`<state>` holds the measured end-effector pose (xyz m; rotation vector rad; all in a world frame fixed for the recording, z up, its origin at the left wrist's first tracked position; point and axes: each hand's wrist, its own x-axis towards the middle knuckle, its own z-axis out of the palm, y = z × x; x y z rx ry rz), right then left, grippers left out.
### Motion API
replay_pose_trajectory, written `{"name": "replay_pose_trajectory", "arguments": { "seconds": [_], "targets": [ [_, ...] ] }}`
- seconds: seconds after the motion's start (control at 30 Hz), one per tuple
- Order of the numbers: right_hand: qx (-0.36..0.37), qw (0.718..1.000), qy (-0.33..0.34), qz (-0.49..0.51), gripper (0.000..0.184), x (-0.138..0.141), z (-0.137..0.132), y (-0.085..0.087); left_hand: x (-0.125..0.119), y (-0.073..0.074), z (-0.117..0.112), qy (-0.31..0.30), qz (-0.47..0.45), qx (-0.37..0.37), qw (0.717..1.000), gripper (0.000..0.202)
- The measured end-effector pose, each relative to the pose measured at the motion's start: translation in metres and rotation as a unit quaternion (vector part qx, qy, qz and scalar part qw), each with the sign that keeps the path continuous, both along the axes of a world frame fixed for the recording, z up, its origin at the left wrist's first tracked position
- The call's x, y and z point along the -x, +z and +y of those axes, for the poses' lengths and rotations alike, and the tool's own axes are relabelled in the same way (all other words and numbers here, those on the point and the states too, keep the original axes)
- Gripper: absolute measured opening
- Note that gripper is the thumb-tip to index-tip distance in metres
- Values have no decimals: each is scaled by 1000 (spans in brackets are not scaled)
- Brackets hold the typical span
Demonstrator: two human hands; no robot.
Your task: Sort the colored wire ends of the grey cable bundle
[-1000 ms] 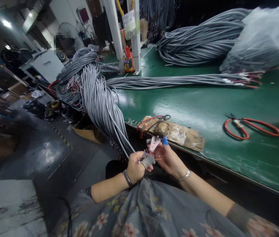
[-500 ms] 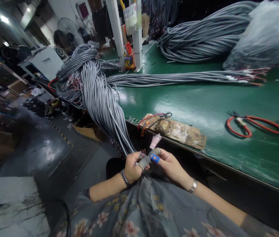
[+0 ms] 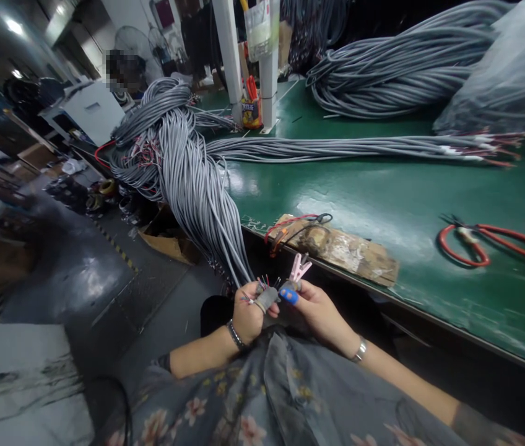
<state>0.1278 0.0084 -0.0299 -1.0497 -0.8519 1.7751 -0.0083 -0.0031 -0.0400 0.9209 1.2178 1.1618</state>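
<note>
My left hand [image 3: 249, 313] is closed around the end of a grey cable bundle [image 3: 239, 263]. Thin coloured wires [image 3: 262, 283] stick out between its fingers. A grey wrap covers the left thumb. Close beside it, my right hand [image 3: 321, 306] pinches thumb and forefinger together near the wire ends, with blue tape on the thumb and a grey wrap on a finger. What lies in that pinch is hidden. A pink clothespin [image 3: 299, 269] shows just above the right fingertips; whether they touch it I cannot tell.
A wooden board [image 3: 346, 254] with a red-and-black lead lies along the edge of the green table [image 3: 383, 198]. Red-handled cutters [image 3: 469, 238] rest at right. Grey cable coils [image 3: 397, 68] and a plastic bag [image 3: 513, 74] are behind. A white post [image 3: 269, 87] stands at the back.
The view has shifted slightly. The coloured wires in my left hand are more spread and visible. The clothespin, blurred before, now shows its V-shaped handles. My hands stay close together.
</note>
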Motion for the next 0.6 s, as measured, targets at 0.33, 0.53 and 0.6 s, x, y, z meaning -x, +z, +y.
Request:
{"name": "replay_pose_trajectory", "arguments": {
  "seconds": [0.33,0.53,0.6],
  "targets": [
    [52,990,12,133,46,-12,11,-6,-10,22,3,31,-60,17,998,47],
    [-75,996,-47,-7,50,-14,25,1,-17,18,6,-11,-35,11,999,46],
    [-105,990,-73,-60,54,-12,26,2,-20,17,8,-19,-34,7,999,45]
  ]
}}
